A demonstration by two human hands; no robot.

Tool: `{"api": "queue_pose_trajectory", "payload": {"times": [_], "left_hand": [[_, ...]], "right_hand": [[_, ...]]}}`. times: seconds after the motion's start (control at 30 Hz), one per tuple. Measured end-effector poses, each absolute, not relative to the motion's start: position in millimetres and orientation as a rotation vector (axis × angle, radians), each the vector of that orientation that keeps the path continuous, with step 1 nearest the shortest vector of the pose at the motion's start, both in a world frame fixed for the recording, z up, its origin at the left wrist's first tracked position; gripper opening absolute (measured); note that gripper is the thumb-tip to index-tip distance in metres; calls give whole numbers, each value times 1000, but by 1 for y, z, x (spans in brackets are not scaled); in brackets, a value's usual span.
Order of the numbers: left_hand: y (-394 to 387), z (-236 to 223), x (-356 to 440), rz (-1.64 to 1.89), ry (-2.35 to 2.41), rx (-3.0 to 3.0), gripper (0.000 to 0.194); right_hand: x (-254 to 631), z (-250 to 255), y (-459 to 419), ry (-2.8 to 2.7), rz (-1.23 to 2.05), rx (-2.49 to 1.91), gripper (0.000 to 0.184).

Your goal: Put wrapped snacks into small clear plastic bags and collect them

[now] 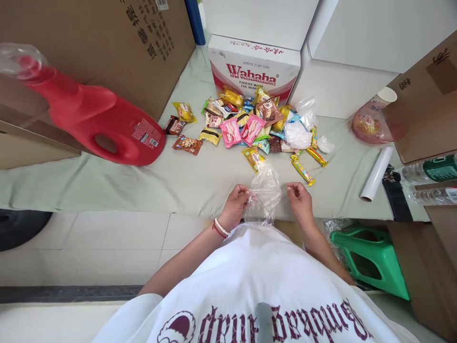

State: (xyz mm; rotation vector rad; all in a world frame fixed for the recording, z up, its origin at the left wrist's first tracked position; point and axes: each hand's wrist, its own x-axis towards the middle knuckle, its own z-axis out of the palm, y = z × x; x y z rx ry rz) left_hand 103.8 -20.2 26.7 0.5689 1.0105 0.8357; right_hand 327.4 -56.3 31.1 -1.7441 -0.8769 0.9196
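Observation:
A clear plastic bag (266, 188) lies crumpled at the front edge of the cloth-covered table (200, 190), its lower part hanging in front of my shirt. My left hand (235, 205), with a bracelet at the wrist, pinches the bag's left side. On the other side, a short gap from the bag, my right hand (300, 200) has thumb and fingers pressed together; what is between them, if anything, cannot be made out. Just beyond the bag lies a yellow snack packet (253, 158). Behind it spreads a pile of wrapped snacks, among them two pink packets (231, 132).
A white Wahaha carton (254, 66) stands behind the snacks. At left is a large red bottle (107, 124). More crumpled clear bags (298, 135), a white roll (377, 174), a pink bowl (371, 126) and plastic bottles (428, 171) are at right. A green stool (374, 259) stands below.

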Motion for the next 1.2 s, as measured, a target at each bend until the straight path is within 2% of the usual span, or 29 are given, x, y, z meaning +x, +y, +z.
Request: {"api": "queue_pose_trajectory", "payload": {"times": [0.07, 0.23, 0.3, 0.4, 0.6, 0.73, 0.83, 0.93, 1.03, 1.2], "left_hand": [[-22, 28, 105, 848, 1031, 657, 38], [-23, 27, 111, 896, 1042, 737, 35], [-21, 25, 111, 920, 1054, 735, 33], [-19, 22, 107, 942, 1090, 716, 30], [-24, 22, 103, 965, 1062, 803, 43], [-34, 24, 110, 808, 979, 1035, 52], [-40, 25, 111, 607, 863, 1158, 49], [-40, 26, 107, 613, 855, 1070, 44], [-32, 28, 103, 782, 1016, 838, 49], [-13, 37, 113, 856, 972, 751, 43]], "right_hand": [[322, 40, -58, -979, 833, -1731, 30], [289, 53, -61, -1344, 1165, -1571, 30], [277, 45, -60, -1411, 1225, -1564, 22], [273, 29, -60, -1298, 1316, -1553, 20], [285, 28, -53, -884, 1379, -1561, 38], [278, 34, -33, -809, 1422, -1537, 48], [273, 29, -21, -868, 1470, -1486, 40], [274, 26, -23, -976, 1381, -1465, 28], [276, 32, -36, -1259, 1119, -1494, 21], [275, 48, -57, -1591, 993, -1382, 23]]}}
